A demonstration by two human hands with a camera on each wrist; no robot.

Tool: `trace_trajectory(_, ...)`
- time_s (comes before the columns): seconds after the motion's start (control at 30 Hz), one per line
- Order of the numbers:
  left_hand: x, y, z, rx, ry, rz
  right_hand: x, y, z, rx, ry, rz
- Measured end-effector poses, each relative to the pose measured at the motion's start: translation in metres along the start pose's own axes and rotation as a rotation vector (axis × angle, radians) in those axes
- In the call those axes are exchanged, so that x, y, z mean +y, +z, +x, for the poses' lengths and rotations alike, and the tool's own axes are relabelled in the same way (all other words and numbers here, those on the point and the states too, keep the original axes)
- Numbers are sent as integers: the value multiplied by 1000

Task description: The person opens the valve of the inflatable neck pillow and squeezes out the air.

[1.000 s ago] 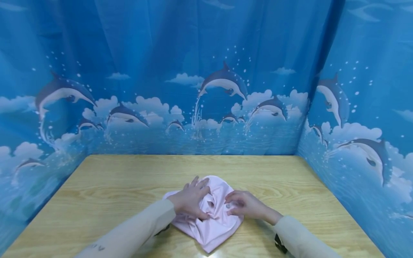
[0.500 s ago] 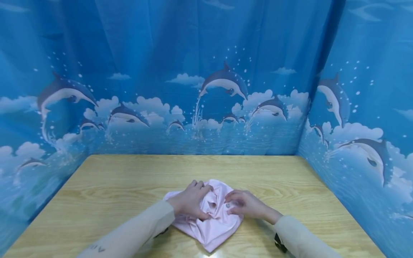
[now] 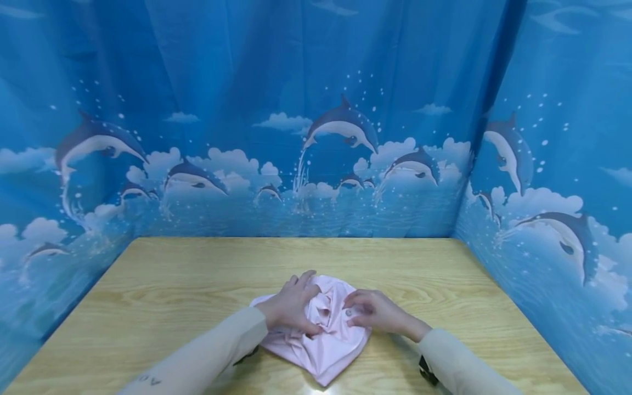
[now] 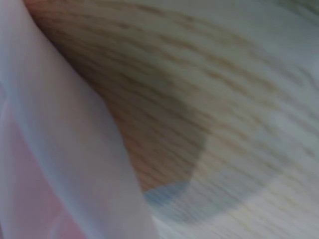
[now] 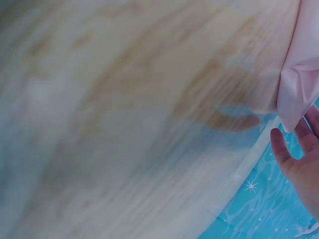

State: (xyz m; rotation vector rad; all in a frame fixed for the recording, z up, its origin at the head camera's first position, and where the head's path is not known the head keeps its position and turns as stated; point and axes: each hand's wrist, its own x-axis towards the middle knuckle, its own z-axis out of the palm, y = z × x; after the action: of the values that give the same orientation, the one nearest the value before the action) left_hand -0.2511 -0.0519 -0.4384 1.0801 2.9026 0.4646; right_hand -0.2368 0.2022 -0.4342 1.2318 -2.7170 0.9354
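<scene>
A crumpled, shiny pink cloth (image 3: 326, 356) lies on the table in the head view, its folds gathered round a small dark opening (image 3: 323, 312). My left hand (image 3: 290, 308) rests over its left part, thumb on the near side of the opening and fingers spread toward the far side. At its right edge, my right hand (image 3: 377, 314) touches the cloth with thumb and fingers bent and apart. A small round grey spot (image 3: 349, 313) shows on the cloth between them. In the right wrist view a pink fold reaches down to the right fingers (image 5: 305, 137).
A wood-grain table (image 3: 197, 274) carries the cloth. Blue curtains (image 3: 257, 109) printed with dolphins and clouds stand along its back and sides. Pale sleeves (image 3: 207, 351) cover both forearms.
The left fingers, spread a second ago, bent inward and have partly stretched out again over the cloth's far part. The cloth's far edge shifted slightly nearer. The right hand has hardly moved.
</scene>
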Motion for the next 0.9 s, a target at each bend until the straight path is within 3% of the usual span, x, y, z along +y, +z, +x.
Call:
trace_trajectory(0.2,0,-1,0,-41,-6,-7,1,0,-1,2,-16,10)
trace_trajectory(0.43,0,0,1,-26,17,47,1,-1,-1,-14,0,31)
trace_trajectory(0.67,0,2,-2,-2,22,5,0,-2,1,-7,2,9)
trace_trajectory(0.9,-3,4,-3,16,9,-45,-4,-3,3,-33,74,20)
